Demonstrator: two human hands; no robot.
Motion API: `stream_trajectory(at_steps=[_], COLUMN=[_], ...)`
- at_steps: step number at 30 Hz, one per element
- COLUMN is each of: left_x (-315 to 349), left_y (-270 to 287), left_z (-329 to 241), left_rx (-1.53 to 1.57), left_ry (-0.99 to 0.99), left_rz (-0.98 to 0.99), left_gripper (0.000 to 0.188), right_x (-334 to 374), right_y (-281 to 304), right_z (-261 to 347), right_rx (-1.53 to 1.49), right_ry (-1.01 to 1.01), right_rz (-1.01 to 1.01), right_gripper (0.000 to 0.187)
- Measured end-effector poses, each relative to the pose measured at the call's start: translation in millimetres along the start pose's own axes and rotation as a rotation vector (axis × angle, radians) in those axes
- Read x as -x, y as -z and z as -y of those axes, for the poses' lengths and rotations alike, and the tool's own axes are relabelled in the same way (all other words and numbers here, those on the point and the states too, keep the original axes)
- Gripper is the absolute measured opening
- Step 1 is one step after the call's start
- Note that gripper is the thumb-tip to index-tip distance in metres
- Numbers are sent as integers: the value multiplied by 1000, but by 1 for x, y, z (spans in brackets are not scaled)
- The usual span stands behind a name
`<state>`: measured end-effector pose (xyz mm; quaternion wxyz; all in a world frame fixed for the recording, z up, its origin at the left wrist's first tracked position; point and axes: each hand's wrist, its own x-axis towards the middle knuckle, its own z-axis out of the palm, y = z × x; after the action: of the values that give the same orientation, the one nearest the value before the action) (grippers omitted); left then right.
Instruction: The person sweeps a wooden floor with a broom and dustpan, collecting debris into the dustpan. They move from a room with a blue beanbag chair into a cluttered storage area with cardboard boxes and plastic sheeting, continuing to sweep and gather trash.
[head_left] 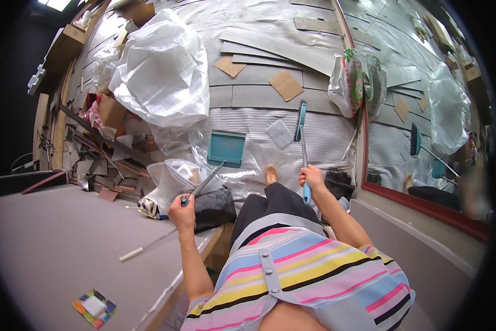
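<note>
My left hand (182,212) curled round handle of teal dustpan (226,148), ahead over silvery floor sheeting (251,122); my right hand (312,177) wrapped round teal broom (304,146), its head beside pale square (280,134).

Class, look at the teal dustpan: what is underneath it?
Clear plastic film and ribbed silvery sheeting show around the dustpan, which the left hand grips by its handle. Whatever lies directly beneath is covered and cannot be seen.
</note>
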<state>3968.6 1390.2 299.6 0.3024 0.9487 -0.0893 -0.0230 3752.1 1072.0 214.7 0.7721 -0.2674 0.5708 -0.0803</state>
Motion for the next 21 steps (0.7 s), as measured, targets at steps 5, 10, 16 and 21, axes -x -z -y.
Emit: stream_trajectory(at_steps=[5, 10, 16, 21], left_x=[-68, -145, -253, -342], left_y=[-14, -25, -64, -110], left_z=[-30, -65, -75, -96], left_rx=[-54, 10, -70, 8], left_ry=[-35, 219, -76, 62], left_rz=[-46, 73, -33, 61], left_gripper=[15, 14, 15, 15], right_x=[-49, -81, -103, -135], right_y=[-42, -70, -103, -128], right_z=[53, 97, 148, 207], right_rx=[30, -6, -15, -49], right_ry=[-22, -27, -3, 29], right_rz=[-20, -15, -74, -159], right_gripper=[10, 7, 4, 5])
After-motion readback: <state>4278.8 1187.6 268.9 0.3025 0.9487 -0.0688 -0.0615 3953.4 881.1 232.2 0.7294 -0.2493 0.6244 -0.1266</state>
